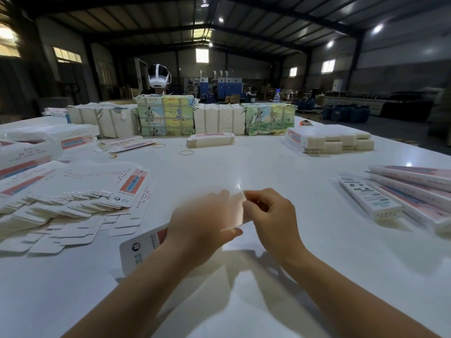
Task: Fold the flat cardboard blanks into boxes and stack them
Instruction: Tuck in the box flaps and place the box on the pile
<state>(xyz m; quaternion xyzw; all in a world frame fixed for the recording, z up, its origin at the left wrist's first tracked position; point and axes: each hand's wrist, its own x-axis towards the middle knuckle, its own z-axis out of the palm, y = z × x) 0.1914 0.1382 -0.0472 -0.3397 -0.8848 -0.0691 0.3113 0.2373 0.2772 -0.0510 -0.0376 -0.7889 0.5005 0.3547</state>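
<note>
With finished boxes (412,191) stacked right of the blank (148,242) and many flat blanks (73,203) left of it, the left hand (200,225) grips it while the right hand (271,211) pinches its far end, mid-fold.

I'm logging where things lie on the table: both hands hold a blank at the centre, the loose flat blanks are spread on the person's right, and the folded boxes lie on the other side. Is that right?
Not quite. The head view shows the loose flat blanks spread on the person's left, with the folded boxes on the right. The left hand and right hand do hold a blank at the centre.
</note>
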